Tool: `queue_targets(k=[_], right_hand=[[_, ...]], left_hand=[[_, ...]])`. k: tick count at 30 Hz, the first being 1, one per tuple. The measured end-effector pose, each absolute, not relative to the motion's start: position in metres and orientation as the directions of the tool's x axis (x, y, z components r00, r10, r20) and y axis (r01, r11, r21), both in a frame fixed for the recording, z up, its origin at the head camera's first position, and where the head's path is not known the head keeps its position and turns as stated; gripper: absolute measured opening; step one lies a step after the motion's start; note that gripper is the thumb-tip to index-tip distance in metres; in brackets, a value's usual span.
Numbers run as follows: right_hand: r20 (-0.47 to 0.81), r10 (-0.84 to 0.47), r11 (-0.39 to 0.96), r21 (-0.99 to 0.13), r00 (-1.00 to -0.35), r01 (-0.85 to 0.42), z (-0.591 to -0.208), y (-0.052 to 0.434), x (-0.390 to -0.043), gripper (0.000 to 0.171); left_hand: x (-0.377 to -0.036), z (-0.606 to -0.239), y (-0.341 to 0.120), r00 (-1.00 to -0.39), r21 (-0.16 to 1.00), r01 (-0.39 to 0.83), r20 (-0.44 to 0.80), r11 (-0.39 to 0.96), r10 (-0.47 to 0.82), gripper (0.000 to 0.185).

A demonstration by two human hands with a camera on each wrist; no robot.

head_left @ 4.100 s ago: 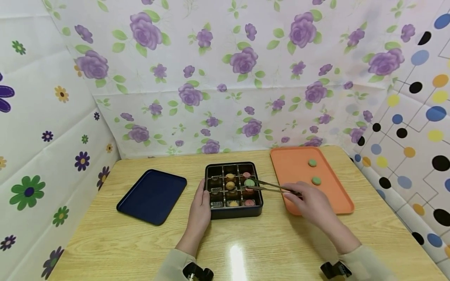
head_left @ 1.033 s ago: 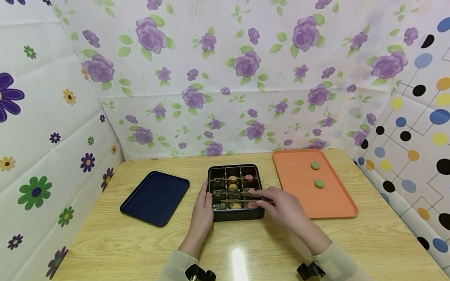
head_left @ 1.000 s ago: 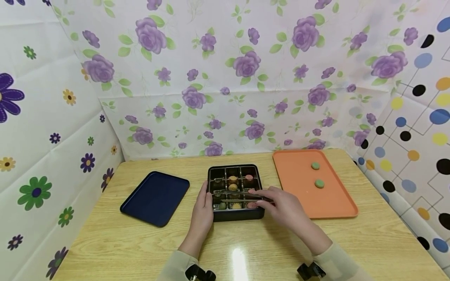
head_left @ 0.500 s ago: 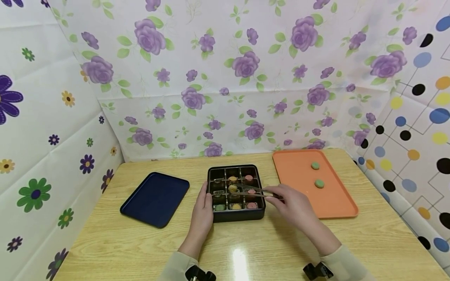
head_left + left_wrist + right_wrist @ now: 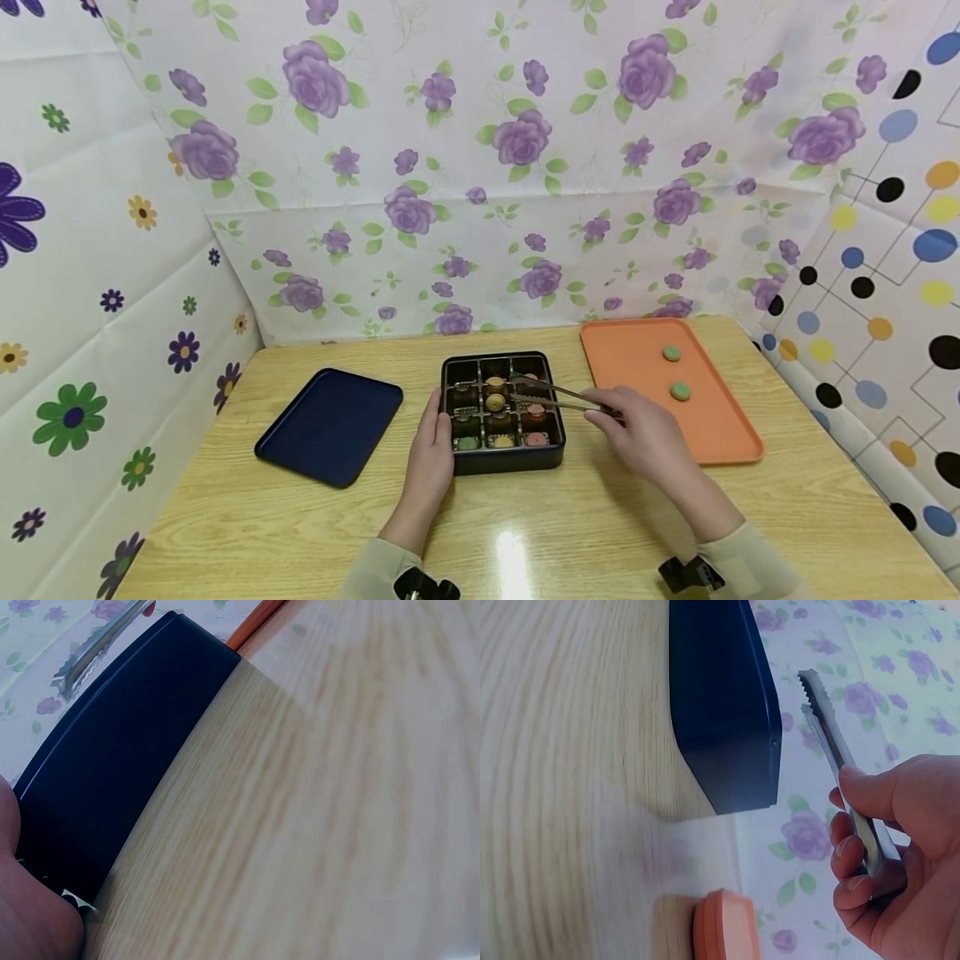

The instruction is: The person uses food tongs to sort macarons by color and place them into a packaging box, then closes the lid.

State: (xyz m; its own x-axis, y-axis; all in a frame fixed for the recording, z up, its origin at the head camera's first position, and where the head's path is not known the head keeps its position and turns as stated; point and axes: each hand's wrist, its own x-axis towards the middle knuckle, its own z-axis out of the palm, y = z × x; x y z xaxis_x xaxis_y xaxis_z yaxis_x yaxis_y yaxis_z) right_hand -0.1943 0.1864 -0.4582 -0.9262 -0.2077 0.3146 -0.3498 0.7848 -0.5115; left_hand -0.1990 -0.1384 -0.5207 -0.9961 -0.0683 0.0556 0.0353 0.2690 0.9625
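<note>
A black compartment box [image 5: 555,454] sits mid-table with small round sweets in yellow, pink and green in its cells. My left hand [image 5: 433,421] lies flat against the box's left wall, fingers straight. My right hand [image 5: 609,412] grips metal tongs [image 5: 558,393], whose spread, empty tips hover over the box's upper right cells. A green sweet [image 5: 467,443] lies in the near left cell. In the right wrist view the tongs [image 5: 829,727] stand above the box [image 5: 720,705]. The left wrist view shows the box's wall [image 5: 112,772] and the tong tips [image 5: 97,645].
An orange tray [image 5: 637,417] at the right holds two green sweets [image 5: 671,353] [image 5: 680,390]. A dark blue tray [image 5: 330,423] lies at the left. The wooden table [image 5: 525,533] is walled by flowered and dotted sheets at the back and sides.
The tongs carried a green sweet over the box, reached into the near left cell and left it there. They have since drawn back up and to the right, empty. The left hand stayed put.
</note>
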Motion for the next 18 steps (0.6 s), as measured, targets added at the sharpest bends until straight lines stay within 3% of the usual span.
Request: queue_targets(k=[18], right_hand=[[0.293,-0.137,0.807,-0.521,-0.946,-0.278,-0.462,0.230,-0.192,0.038]], left_hand=[[-0.199,-0.519,-0.138,-0.996,0.961,0.032,0.053,0.273,-0.070,0.057]])
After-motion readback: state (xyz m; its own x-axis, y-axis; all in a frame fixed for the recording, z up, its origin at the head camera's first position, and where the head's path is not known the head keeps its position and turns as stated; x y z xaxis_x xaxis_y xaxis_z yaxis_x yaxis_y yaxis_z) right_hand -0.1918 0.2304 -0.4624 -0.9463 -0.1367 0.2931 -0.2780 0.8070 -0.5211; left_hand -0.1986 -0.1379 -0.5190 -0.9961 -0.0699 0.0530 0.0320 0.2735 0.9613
